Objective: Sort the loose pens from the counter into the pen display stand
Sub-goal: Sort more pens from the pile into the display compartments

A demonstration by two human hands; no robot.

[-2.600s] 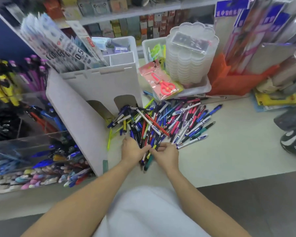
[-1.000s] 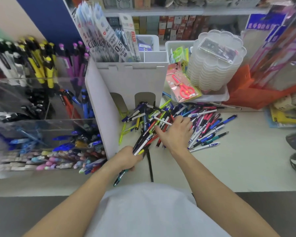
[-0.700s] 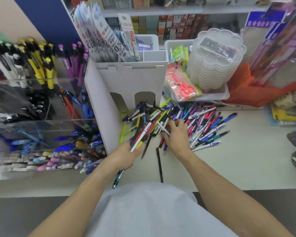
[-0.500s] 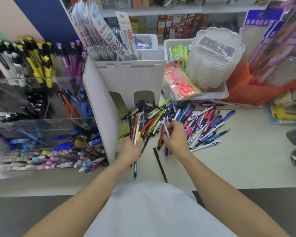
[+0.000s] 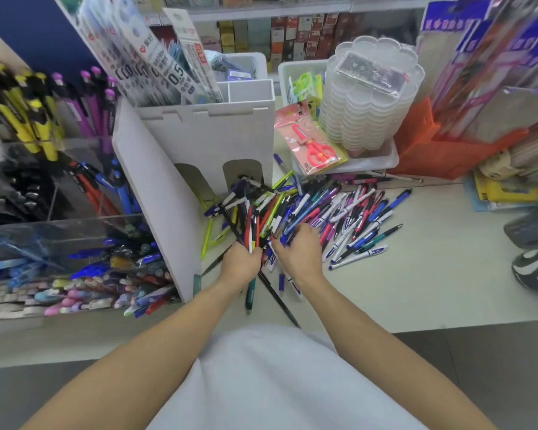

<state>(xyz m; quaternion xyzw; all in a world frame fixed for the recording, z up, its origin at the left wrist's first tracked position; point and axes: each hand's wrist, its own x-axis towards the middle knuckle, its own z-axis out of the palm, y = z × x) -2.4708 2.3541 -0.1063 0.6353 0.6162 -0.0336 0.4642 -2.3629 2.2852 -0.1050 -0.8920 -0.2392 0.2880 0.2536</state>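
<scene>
Glossy plastic pens (image 5: pixel 348 212); matt white counter (image 5: pixel 416 274)

Bright, even overhead lighting; soft faint shadows; strong wide-angle bending at edges; motion blur at left and right margins

The pale counter (image 5: pixel 416 290) carries a heap of loose pens (image 5: pixel 339 212) at its centre; a white cardboard stand (image 5: pixel 205 144) (at ten o'clock); a white tray (image 5: pixel 382 158) at one o'clock.

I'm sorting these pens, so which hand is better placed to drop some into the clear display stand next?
Left. The left hand already grips a bunch of pens and is nearer the display stand; the right hand is at the pile.
</scene>
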